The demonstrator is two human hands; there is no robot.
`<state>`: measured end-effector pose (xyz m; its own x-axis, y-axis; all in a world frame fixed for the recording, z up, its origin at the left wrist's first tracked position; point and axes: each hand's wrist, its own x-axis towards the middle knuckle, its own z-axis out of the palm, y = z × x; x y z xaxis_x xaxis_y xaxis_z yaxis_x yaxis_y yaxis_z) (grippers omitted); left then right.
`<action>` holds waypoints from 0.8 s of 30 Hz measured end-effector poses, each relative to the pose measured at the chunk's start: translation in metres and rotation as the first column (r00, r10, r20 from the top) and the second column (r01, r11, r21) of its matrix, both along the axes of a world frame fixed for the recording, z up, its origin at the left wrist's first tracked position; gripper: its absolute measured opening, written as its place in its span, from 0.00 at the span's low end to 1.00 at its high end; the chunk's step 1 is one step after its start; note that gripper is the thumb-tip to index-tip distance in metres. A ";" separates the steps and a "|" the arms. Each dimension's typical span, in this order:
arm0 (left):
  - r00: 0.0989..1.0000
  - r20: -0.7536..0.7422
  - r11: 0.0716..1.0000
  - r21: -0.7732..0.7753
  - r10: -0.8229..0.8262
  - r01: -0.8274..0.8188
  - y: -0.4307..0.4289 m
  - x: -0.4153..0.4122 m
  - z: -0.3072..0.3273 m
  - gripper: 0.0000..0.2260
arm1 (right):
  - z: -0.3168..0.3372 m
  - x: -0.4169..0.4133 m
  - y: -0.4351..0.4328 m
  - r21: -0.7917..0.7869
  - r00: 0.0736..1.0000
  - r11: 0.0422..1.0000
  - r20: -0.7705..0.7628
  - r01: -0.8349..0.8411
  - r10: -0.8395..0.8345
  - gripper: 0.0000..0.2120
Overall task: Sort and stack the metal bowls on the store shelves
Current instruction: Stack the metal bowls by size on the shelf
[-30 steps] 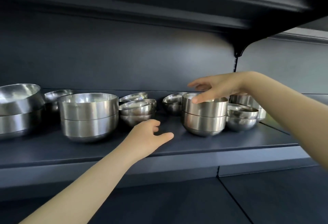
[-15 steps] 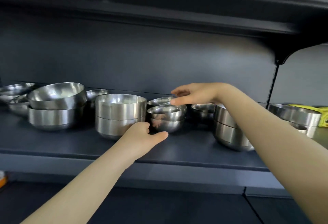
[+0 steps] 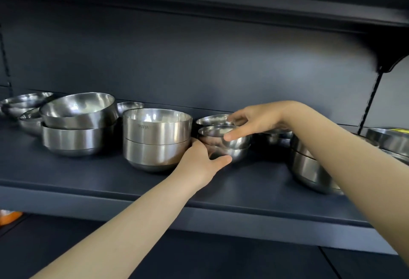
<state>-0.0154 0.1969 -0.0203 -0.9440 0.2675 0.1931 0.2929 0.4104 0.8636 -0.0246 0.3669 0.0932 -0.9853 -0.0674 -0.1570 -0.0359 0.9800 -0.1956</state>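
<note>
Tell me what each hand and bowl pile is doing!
Left hand, grips bottom small bowl.
Right hand, grips top small bowl, which sits upright in the bottom one.
Middle stack, two bowls nested, upright.
Left stack, two bowls, top one tilted.
Right stack, nested, partly hidden.

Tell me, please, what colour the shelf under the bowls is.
The shelf is dark blue-grey, shown best in the head view.
</note>
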 end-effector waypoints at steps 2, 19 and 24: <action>1.000 -0.026 1.000 0.003 -0.009 0.009 0.001 -0.002 -0.002 0.16 | 0.001 0.000 0.002 0.000 1.000 1.000 0.006 -0.001 0.001 0.61; 0.996 -0.068 0.998 0.008 -0.058 0.059 -0.002 0.003 -0.004 0.20 | -0.004 0.019 0.005 0.014 0.987 0.990 -0.080 0.140 -0.138 0.60; 0.996 -0.063 0.998 0.020 -0.064 0.065 -0.002 0.004 -0.003 0.22 | 0.006 0.019 -0.002 0.051 0.984 0.986 0.072 0.159 -0.162 0.64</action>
<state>-0.0111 0.1948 -0.0237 -0.9109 0.3224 0.2576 0.3717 0.3696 0.8516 -0.0054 0.3651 0.0993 -0.9680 0.0997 -0.2304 0.1359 0.9798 -0.1470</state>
